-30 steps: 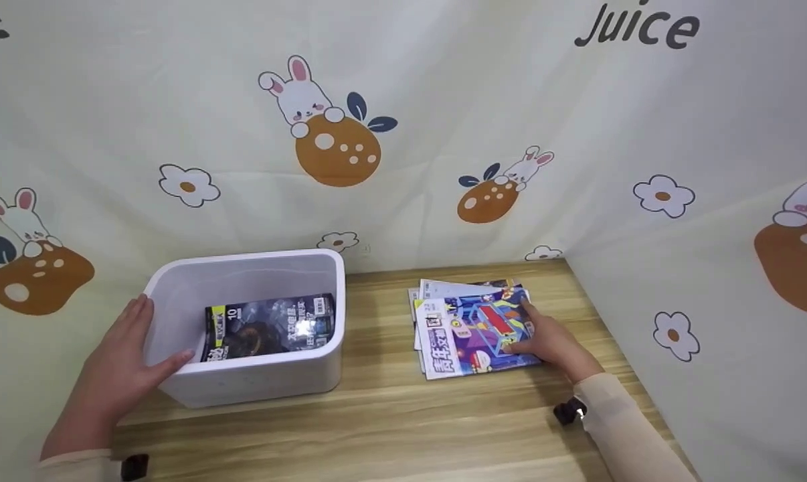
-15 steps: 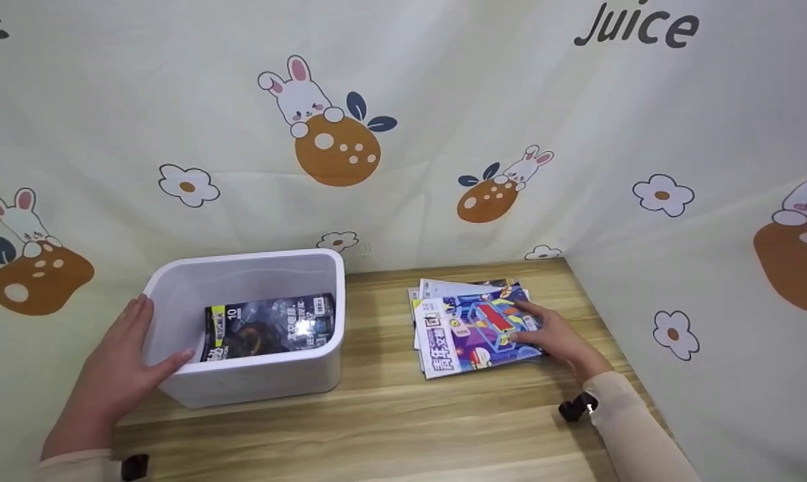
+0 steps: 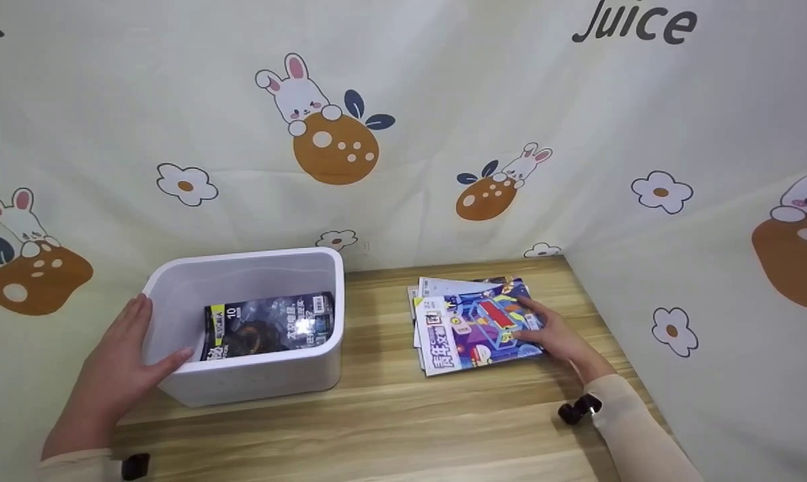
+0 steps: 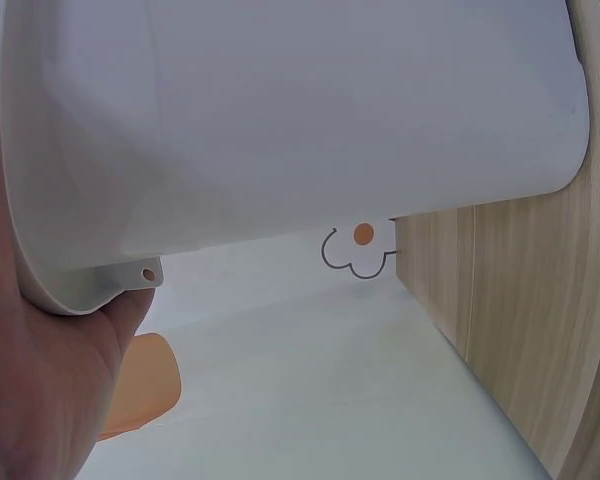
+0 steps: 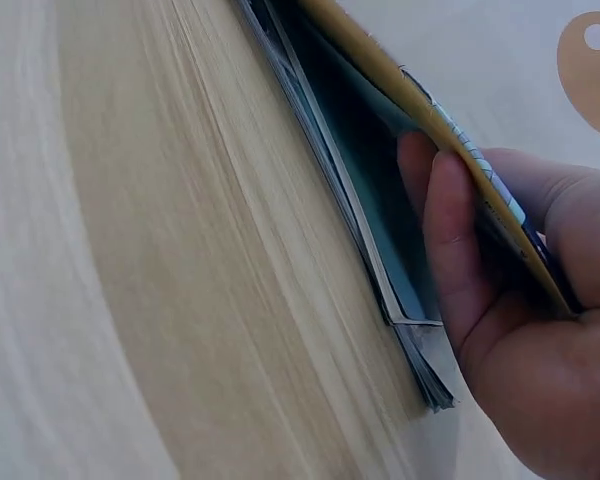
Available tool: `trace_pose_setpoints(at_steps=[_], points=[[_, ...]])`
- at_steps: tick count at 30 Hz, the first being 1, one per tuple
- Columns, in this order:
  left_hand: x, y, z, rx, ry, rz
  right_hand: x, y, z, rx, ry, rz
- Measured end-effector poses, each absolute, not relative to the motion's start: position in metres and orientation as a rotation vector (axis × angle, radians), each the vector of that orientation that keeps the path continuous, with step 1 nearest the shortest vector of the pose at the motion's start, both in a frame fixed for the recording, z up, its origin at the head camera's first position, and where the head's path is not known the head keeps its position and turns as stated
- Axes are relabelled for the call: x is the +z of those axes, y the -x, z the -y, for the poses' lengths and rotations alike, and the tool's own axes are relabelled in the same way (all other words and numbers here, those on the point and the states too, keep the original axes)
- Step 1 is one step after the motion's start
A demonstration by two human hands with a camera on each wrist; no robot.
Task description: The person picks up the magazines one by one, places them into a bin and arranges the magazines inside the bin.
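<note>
Pinching the top magazine (image 3: 467, 338), thumb (image 3: 527, 335) above and some fingers (image 5: 452, 235) beneath, the right hand (image 3: 559, 335) has shifted slightly outward toward its right edge, so that side looks separated from the lower magazines (image 3: 437, 286) on the table (image 3: 390, 408). The left hand (image 3: 116, 365) grips the rim of the white bin (image 3: 263, 385) to their left, another magazine (image 3: 259, 328) lying inside.

Big characters 青年文 shout from the bright magazine (image 3: 467, 328), just left of the right hand (image 3: 561, 338); the next one is hard to make out! Over right of the left hand (image 3: 116, 361), a clear "10" on the dark magazine (image 3: 263, 328), its white lettering too blurred. Way up beyond the right hand, "Juice" on the cloth wall (image 3: 510, 67); beyond the left, a cut-off "e".
</note>
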State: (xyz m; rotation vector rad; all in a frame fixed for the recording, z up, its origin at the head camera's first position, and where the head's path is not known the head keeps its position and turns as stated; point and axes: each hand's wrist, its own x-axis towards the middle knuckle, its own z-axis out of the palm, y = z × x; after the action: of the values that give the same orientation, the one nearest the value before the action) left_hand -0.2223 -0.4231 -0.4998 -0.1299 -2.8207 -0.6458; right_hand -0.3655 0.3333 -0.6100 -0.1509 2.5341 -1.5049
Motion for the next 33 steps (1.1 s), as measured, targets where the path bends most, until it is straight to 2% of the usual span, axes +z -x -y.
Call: trace_pose_setpoints(at_steps=[12, 23, 33], points=[[-0.498, 0.222, 0.42, -0.637, 0.084, 2.858, -0.604, 0.357, -0.329, -1.676, 0.124, -2.45], [-0.496, 0.222, 0.417, -0.665, 0.068, 2.861, -0.587, 0.357, -0.33, -1.459, 0.08, -2.522], [-0.497, 0.221, 0.419, -0.67, 0.068, 2.847, -0.549, 0.347, -0.339, -1.211, 0.057, -2.665]])
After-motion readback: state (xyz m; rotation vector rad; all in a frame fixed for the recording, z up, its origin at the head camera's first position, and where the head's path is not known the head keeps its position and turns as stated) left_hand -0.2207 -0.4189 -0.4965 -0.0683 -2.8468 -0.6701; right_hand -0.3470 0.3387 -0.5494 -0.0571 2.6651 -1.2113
